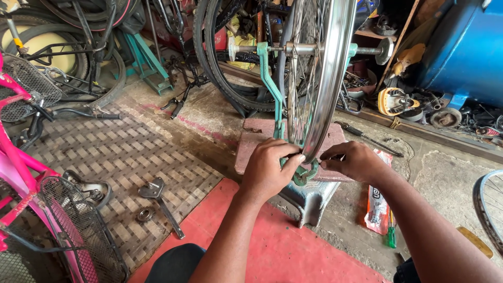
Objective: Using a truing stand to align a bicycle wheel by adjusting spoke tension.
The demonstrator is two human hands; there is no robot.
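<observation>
A shiny spoked bicycle wheel rim (327,78) stands upright in a green truing stand (267,78), its axle held at the top. My left hand (270,170) grips the stand's lower green part, thumb pressed against the bottom of the rim. My right hand (353,160) pinches at the rim's lowest point from the other side; what its fingertips hold is hidden. The stand rests on a grey metal block (312,199).
A pink bicycle with wire baskets (57,230) is at the left. A wrench (162,202) lies on the woven mat. A plastic packet (378,207) and green screwdriver (391,236) lie at the right. Tyres, a blue drum (466,47) and another wheel (490,202) surround.
</observation>
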